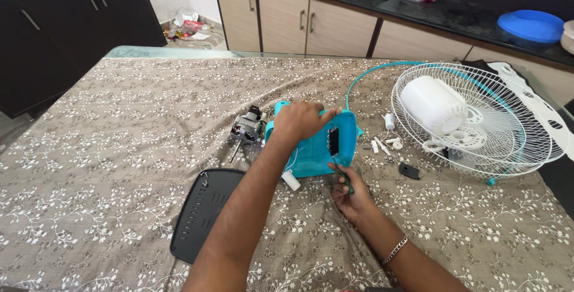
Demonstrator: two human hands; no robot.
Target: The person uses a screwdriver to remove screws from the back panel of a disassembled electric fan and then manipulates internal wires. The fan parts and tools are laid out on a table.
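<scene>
A turquoise plastic fan housing [311,148] lies on the patterned tablecloth. My left hand [301,120] presses down on its top edge. My right hand [350,191] grips a green-handled screwdriver [344,178] whose tip points up at the dark slot on the housing's right side. The fan's metal motor [246,129], with its shaft sticking out, sits just left of the housing. A small white cylinder [291,179] on a wire hangs at the housing's lower edge.
A black slotted plastic cover [200,213] lies at the lower left. A white wire fan guard [478,118] with a white motor cap [433,105] sits at right, small white parts [387,142] and a black piece [409,171] beside it. Kitchen counters stand behind.
</scene>
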